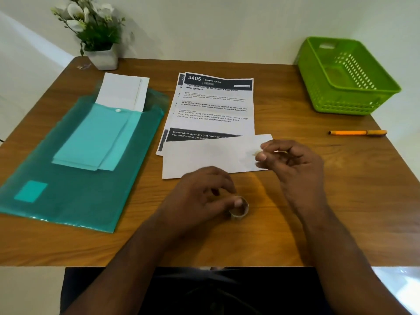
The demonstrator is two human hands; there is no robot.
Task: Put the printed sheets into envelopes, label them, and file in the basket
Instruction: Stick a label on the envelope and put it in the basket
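Note:
A white envelope (pixel 211 155) lies flat on the wooden table (pixel 341 178), overlapping the lower edge of the printed sheets (pixel 216 105). My left hand (pixel 202 196) holds a small roll of clear tape (pixel 239 209) on the table just in front of the envelope. My right hand (pixel 293 162) hovers over the envelope's right end and pinches a small piece of tape between thumb and fingertips. The green basket (pixel 350 94) stands at the far right corner with nothing in it.
A teal plastic folder (pixel 75 201) with spare white envelopes (pixel 123 92) sticking out lies on the left. An orange pen (pixel 358 133) rests at the right, in front of the basket. A potted plant (pixel 97 32) stands at the back left.

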